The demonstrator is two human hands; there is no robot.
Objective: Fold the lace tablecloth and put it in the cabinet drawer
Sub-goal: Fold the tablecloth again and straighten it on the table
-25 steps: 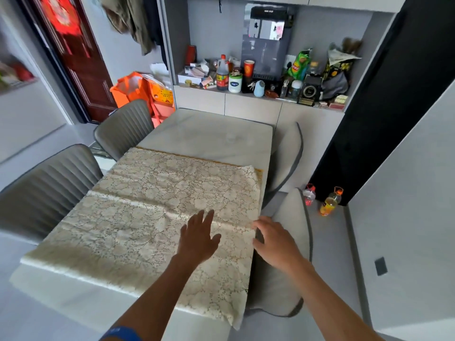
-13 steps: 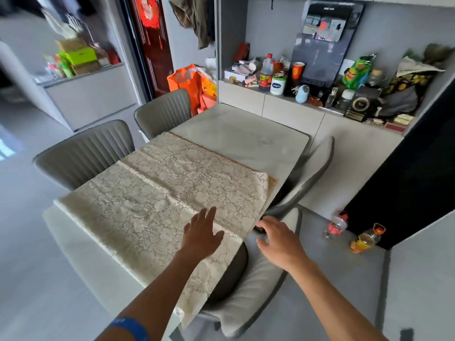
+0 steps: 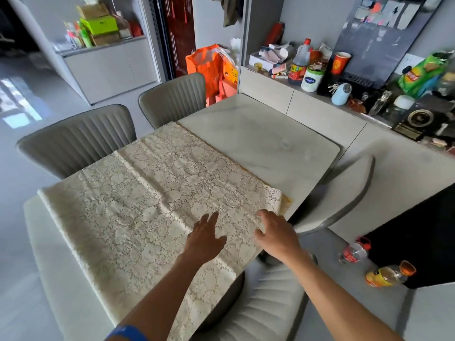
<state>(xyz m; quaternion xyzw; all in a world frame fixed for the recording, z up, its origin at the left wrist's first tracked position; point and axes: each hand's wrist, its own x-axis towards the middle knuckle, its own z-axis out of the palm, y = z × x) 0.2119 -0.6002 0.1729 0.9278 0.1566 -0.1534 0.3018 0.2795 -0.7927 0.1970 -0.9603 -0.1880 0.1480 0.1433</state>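
From the head camera, the lace tablecloth [image 3: 157, 207] is lying flat on the near part of the marble table [image 3: 266, 143], already doubled over by the look of its crease and the bare stone showing beyond it, with its near edge hanging off the table's side. The left hand [image 3: 205, 238] is resting on the lace with fingers straight and spread, pressing it flat. The right hand [image 3: 277, 233] is hovering at the cloth's edge, fingers loosely curled; I cannot tell whether it is pinching the lace. I would judge the folding only partly done: more folds are waiting, and so is carrying it to the cabinet drawer, which I cannot pick out.
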